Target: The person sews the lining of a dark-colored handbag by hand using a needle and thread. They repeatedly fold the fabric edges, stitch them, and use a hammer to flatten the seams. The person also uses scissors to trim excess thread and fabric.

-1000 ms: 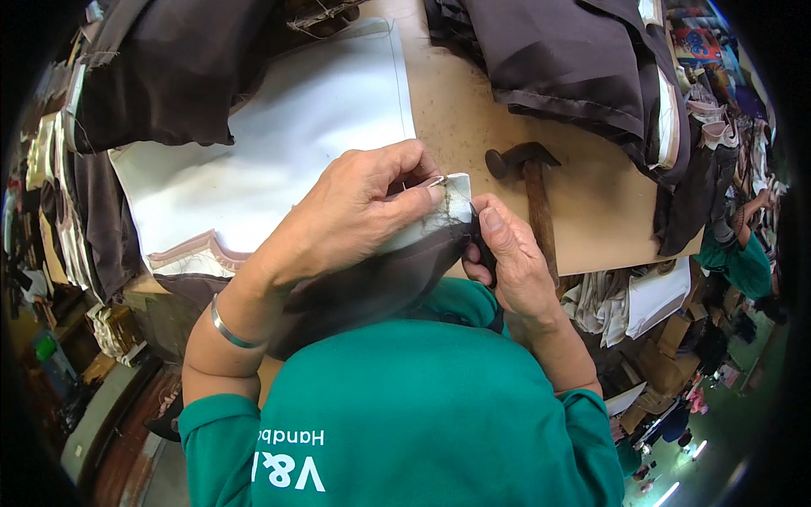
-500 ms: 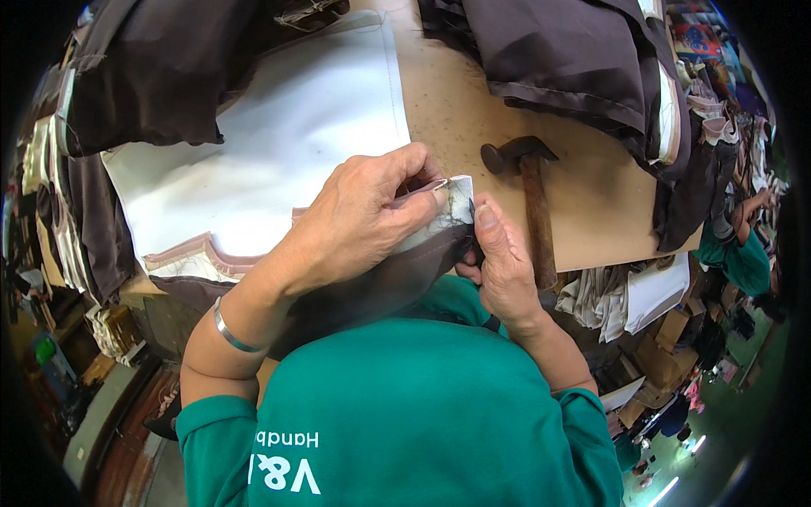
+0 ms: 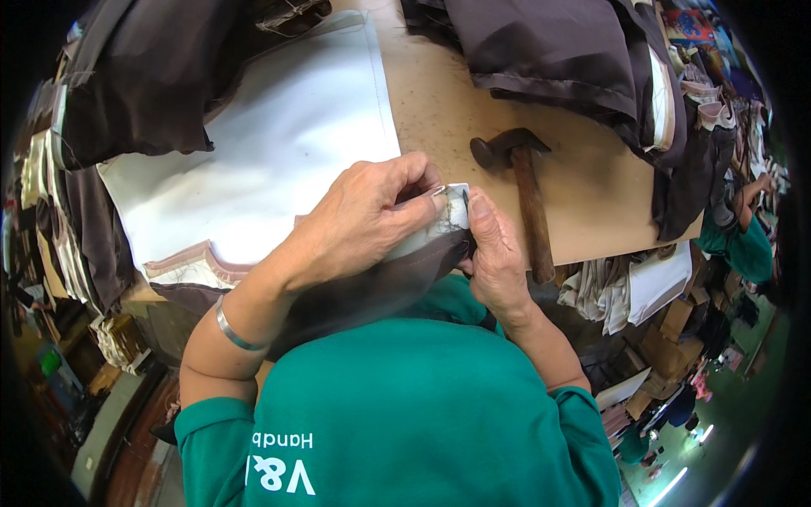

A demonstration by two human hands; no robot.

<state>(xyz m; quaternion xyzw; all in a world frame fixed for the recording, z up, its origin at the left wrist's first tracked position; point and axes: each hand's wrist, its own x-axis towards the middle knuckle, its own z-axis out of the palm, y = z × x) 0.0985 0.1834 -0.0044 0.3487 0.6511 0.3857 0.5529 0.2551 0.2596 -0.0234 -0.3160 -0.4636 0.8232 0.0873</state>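
My left hand (image 3: 376, 215) is closed, pinching the white upper edge (image 3: 443, 215) of a dark brown fabric piece (image 3: 355, 296) with loose threads at that edge. My right hand (image 3: 494, 253) is closed beside it, its thumb up against the white corner. A small dark pointed tool (image 3: 465, 199) shows by that thumb; most of it is hidden in the hand. A hammer (image 3: 532, 207) with a black head and wooden handle lies on the tan board (image 3: 604, 203) to the right. Under and beyond my left hand lies a large white sheet with pink-edged pieces (image 3: 245, 194).
Dark fabric piles (image 3: 135, 84) stand at back left and right (image 3: 549, 59). Folded white pieces (image 3: 650, 287) and cardboard (image 3: 676, 321) lie below the board's right edge. At far right is a co-worker's green sleeve (image 3: 748, 249) and arm.
My right thumb has moved up and left onto the white corner, and the dark tip shows more there. My left hand keeps its pinch, slightly lower in view. The surroundings shifted slightly with the camera.
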